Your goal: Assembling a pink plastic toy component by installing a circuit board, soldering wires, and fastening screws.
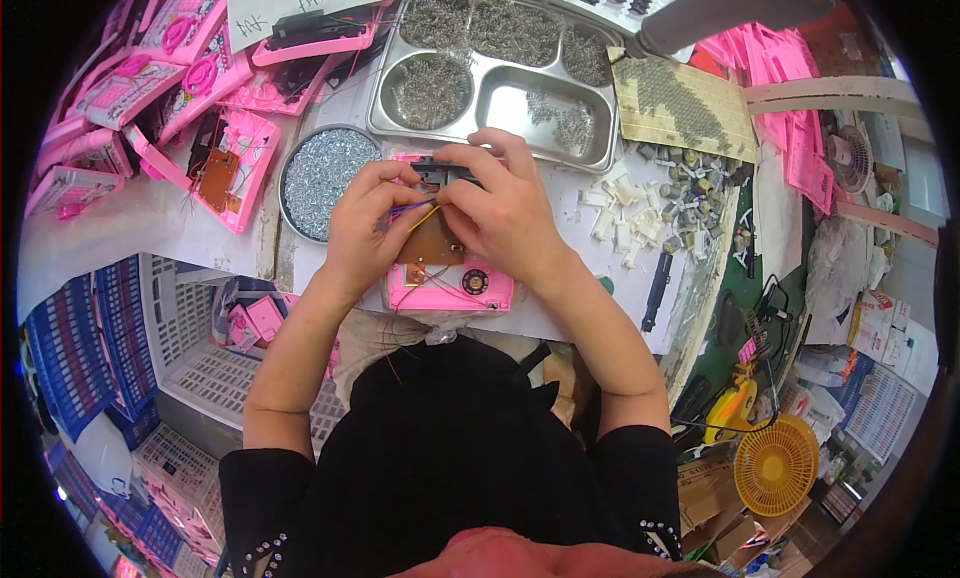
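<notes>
A pink plastic toy housing (500,297) lies open on the table in front of me. Inside it sit a brown circuit board (428,246) and a small round black speaker (475,281). Thin blue and yellow wires (424,219) run up from the board to my fingertips. My left hand (372,223) is closed in a pinch on the wires at the housing's upper part. Close beside it, my right hand (503,213) is also pinched closed, against a black part (432,166) at the housing's far end. What its fingertips hold is hidden.
Left of my hands stands a round tray of small screws (330,183). Beyond is a steel compartment tray (546,156) with springs. White plastic pieces (625,213) and small motors (690,193) lie to the right. Pink housings (235,168) pile up at far left.
</notes>
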### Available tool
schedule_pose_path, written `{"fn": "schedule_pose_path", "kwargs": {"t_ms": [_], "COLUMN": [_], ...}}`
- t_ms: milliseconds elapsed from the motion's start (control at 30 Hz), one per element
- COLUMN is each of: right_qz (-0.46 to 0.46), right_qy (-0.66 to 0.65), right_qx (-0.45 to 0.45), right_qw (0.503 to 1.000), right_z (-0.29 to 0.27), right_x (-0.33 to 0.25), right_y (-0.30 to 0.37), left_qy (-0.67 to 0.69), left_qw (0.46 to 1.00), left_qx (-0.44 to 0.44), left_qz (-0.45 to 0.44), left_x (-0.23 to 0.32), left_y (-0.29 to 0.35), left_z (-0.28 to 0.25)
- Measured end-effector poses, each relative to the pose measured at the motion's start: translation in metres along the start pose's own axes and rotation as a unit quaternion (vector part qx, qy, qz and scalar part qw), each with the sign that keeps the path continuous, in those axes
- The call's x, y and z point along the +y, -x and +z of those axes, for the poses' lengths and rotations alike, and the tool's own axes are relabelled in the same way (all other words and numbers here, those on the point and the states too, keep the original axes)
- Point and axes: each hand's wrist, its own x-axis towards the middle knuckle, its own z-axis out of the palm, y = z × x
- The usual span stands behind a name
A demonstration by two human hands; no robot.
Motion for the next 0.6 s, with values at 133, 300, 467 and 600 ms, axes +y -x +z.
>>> {"fn": "schedule_pose_path", "kwargs": {"t_ms": [133, 300, 467, 600], "right_qz": [0.013, -0.010, 0.006, 0.028], "right_qy": [0.027, 0.048, 0.009, -0.005], "right_qx": [0.004, 0.018, 0.006, 0.023], "right_qw": [1.000, 0.999, 1.000, 0.999], "right_z": [-0.004, 0.008, -0.001, -0.008], "right_x": [-0.006, -0.008, -0.004, -0.001], "right_y": [-0.001, -0.004, -0.001, 0.004], "left_qy": [0.005, 0.008, -0.013, -0.008], "left_qw": [1.000, 1.000, 0.999, 0.999], "left_qx": [-0.008, -0.025, -0.037, -0.031], "left_qz": [0.000, -0.011, 0.031, 0.029], "left_x": [0.000, -0.001, -0.003, -0.003], "left_y": [0.000, 0.001, 0.000, 0.002], "left_z": [0.000, -0.001, -0.002, -0.001]}}
